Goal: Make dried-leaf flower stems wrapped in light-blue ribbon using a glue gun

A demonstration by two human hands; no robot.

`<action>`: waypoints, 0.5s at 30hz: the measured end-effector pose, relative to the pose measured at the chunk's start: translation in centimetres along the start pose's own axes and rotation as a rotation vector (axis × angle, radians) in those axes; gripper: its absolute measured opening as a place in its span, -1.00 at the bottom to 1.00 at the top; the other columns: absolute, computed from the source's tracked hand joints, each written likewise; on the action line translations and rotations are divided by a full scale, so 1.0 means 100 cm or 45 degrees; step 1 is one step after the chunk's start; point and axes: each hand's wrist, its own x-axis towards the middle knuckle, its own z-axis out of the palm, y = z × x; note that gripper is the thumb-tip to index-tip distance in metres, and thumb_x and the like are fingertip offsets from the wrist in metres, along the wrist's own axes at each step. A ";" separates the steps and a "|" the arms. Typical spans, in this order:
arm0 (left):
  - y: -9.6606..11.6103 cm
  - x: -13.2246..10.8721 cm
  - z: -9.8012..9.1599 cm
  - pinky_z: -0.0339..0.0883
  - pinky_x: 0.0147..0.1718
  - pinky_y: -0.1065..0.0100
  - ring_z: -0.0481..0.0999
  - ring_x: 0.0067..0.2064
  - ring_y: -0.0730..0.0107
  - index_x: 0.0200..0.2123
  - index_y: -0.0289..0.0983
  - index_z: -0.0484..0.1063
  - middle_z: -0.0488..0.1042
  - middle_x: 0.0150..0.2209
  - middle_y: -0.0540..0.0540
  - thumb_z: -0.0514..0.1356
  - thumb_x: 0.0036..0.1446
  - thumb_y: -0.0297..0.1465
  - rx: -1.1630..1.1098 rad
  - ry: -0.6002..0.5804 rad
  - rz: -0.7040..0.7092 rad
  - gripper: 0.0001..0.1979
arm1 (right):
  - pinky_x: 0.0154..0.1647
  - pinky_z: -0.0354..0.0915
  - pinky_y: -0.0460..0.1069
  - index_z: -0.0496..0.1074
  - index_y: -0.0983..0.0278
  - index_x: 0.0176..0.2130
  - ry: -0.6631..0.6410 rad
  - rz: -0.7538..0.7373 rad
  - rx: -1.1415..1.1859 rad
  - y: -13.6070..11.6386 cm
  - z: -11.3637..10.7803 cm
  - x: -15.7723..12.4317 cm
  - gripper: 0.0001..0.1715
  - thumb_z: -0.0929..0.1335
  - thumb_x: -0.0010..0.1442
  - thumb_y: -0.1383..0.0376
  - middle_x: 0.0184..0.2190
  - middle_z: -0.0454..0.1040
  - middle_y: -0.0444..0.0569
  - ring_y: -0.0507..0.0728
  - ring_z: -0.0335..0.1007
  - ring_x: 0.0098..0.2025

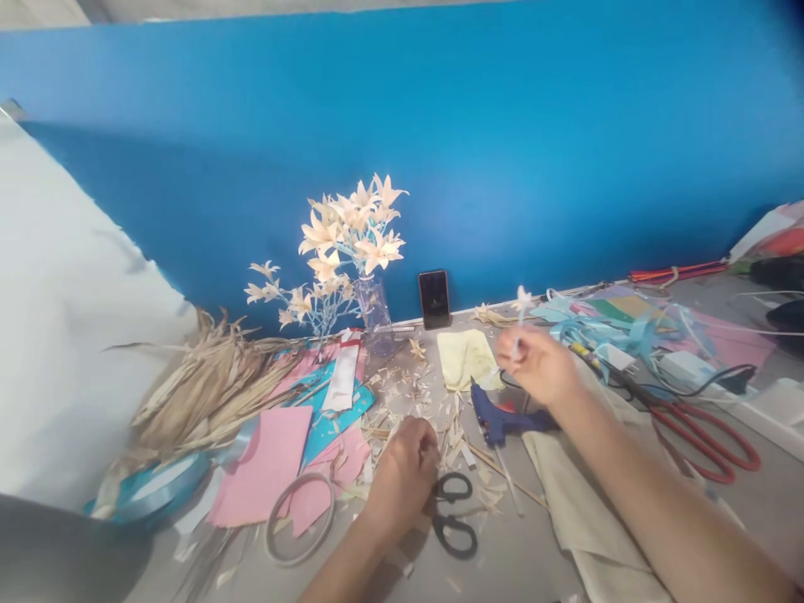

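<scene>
My right hand (pixel 540 362) is raised at the right of centre, its fingers pinched round the stem of a small pale artificial flower (pixel 523 300). Below it lies a blue glue gun (pixel 499 416), beside a folded yellow cloth (pixel 466 358). Low over the scattered scraps (pixel 433 389), my left hand (pixel 405 469) has its fingers curled in; whatever they hold, if anything, is hidden. Black-handled scissors (pixel 456 523) rest just right of it, their blades out of sight. Cream artificial flowers (pixel 355 222) stand in a clear vase (pixel 373 306) farther back.
A phone (pixel 435 299) leans on the blue wall. To the left are dried husks (pixel 201 389), pink sheets (pixel 260 469), a tape roll (pixel 300 519) and blue ribbon (pixel 160 490). Red-handled scissors (pixel 707 435), cables and a beige cloth (pixel 578 494) lie to the right.
</scene>
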 end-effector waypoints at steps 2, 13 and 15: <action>-0.002 0.000 -0.002 0.03 -0.45 0.38 0.24 -0.49 0.38 -0.43 -0.19 0.30 0.20 -0.57 0.10 0.12 0.14 -0.43 -0.080 0.175 -0.072 -0.91 | -0.61 0.01 -0.08 0.43 0.26 -0.51 -0.146 0.125 -0.215 0.020 0.011 -0.006 -0.75 0.48 0.06 0.19 -0.65 0.21 -0.21 -0.03 0.03 -0.62; 0.007 -0.004 0.002 0.31 -0.47 0.35 0.47 -0.43 0.30 -0.32 -0.27 0.48 0.51 -0.45 -0.10 0.17 0.15 0.04 -0.838 -0.010 -0.048 -0.55 | -0.43 0.14 -0.07 0.49 0.30 -0.45 -0.442 0.166 -0.651 0.039 0.048 -0.033 -0.58 0.48 0.10 -0.01 -0.51 0.43 -0.12 0.03 0.24 -0.46; 0.006 -0.002 0.006 0.25 -0.59 0.39 0.43 -0.55 0.37 -0.37 -0.30 0.47 0.50 -0.52 -0.09 0.25 0.01 0.10 -1.007 -0.247 -0.133 -0.47 | -0.41 0.16 -0.06 0.49 0.29 -0.44 -0.413 0.129 -0.661 0.041 0.048 -0.033 -0.58 0.47 0.10 -0.01 -0.50 0.44 -0.11 0.05 0.27 -0.44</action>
